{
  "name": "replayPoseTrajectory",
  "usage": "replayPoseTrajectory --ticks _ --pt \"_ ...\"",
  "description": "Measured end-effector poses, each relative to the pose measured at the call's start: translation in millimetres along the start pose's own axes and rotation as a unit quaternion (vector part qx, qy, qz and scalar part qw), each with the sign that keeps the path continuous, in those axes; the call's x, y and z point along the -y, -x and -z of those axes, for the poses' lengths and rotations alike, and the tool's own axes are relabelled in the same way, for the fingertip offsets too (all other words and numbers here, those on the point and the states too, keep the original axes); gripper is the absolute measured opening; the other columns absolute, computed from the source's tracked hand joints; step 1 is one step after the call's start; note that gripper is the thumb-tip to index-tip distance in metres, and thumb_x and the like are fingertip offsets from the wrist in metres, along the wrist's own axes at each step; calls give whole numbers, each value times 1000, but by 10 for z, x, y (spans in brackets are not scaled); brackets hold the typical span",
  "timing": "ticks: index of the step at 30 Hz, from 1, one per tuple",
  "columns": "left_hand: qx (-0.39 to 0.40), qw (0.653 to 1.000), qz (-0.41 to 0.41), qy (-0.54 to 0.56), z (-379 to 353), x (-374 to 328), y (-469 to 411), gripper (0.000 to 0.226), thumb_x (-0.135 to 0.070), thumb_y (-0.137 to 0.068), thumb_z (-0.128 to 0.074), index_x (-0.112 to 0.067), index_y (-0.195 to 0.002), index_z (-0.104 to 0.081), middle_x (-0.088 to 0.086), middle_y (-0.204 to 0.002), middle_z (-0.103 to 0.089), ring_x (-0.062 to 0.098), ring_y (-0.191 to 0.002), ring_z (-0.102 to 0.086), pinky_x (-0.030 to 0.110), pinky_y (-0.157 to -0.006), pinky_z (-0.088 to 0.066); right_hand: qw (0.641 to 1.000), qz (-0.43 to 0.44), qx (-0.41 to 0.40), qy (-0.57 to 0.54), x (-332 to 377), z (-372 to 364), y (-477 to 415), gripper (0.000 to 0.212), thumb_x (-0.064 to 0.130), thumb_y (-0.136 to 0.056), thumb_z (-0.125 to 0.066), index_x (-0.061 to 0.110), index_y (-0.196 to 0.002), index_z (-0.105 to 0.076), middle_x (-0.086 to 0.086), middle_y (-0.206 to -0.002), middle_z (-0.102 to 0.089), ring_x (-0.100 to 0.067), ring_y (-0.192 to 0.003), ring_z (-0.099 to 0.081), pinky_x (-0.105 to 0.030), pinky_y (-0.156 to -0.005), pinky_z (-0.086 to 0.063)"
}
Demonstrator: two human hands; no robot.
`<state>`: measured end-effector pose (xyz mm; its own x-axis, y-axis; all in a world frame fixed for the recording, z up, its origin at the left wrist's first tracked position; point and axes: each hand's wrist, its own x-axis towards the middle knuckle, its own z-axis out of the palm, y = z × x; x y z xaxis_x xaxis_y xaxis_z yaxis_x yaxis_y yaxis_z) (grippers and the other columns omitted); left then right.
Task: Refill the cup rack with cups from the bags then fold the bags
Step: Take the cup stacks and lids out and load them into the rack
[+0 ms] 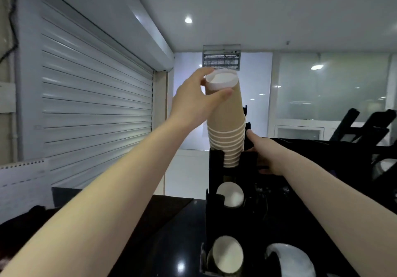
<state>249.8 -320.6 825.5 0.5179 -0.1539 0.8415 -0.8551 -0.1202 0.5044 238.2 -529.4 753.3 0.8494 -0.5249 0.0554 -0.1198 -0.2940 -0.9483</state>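
A stack of brown paper cups [226,124] stands upside down in the top slot of the black cup rack [216,163]; its white base faces up. My left hand [193,103] grips the top cup, thumb in front and fingers over the base. My right hand [264,154] holds the rack's upper right side, index finger stretched up next to the stack. Lower rack slots show the white mouths of two more cup stacks [231,194] [226,255]. No bag is in view.
The rack stands on a glossy black counter [171,244]. A white lid or cup [287,259] sits at the rack's lower right. A grey roller shutter [92,105] fills the left. Black chair frames [365,126] stand at the far right.
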Motion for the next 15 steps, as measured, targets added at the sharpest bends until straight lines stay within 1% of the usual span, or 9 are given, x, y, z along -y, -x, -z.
replayPoseTrajectory --ticks 1,3,5,8,10,13,15 --pt "8 1000 -4 -8 -40 16 -20 61 -49 -72 -73 -35 -127 -51 -26 -106 -55 11 -107 -56 40 -94 -48 1000 -1 -5 8 -14 -11 -23 65 71 -86 -39 15 -112 -59 -5 -113 -62 -25 -98 -57 -40 -84 -41" --pt "28 999 1 -21 -135 81 -44 67 -50 -73 -72 -32 -133 -48 -13 -121 -57 12 -113 -53 40 -97 -46 1000 -6 2 13 -42 -39 -50 62 69 -87 -38 18 -117 -56 -7 -114 -60 -29 -102 -56 -40 -85 -41" --pt "49 998 21 -22 -235 168 -33 69 -47 -75 -72 -30 -135 -45 -8 -129 -55 13 -117 -50 41 -99 -44 1000 -15 15 3 -61 -52 -66 56 69 -88 -37 21 -112 -55 -5 -108 -60 -27 -100 -56 -40 -87 -42" --pt "105 992 47 -46 -388 324 73 68 -41 -74 -74 -29 -135 -46 -7 -131 -55 15 -118 -51 39 -101 -43 1000 -13 23 -10 -83 -35 -81 54 67 -89 -37 20 -107 -56 -4 -108 -61 -26 -98 -57 -41 -85 -41" --pt "135 988 44 -63 -485 412 176 66 -38 -76 -73 -30 -136 -46 -8 -133 -54 17 -116 -53 38 -100 -43 1000 -7 26 -12 -88 -23 -82 50 65 -91 -37 20 -97 -57 -4 -98 -61 -26 -90 -57 -41 -82 -42" --pt "129 989 40 -61 -533 463 232 68 -36 -78 -72 -30 -139 -43 -10 -140 -48 17 -119 -51 37 -102 -41 1000 4 23 -17 -75 -12 -39 49 63 -91 -38 17 -86 -57 -5 -84 -60 -25 -77 -55 -36 -71 -42" --pt "136 988 41 -66 -519 458 216 70 -36 -78 -72 -29 -141 -40 -9 -142 -46 17 -122 -50 37 -103 -40 999 12 26 -30 -57 2 7 50 60 -92 -39 14 -86 -59 -5 -81 -59 -24 -75 -53 -35 -71 -42"
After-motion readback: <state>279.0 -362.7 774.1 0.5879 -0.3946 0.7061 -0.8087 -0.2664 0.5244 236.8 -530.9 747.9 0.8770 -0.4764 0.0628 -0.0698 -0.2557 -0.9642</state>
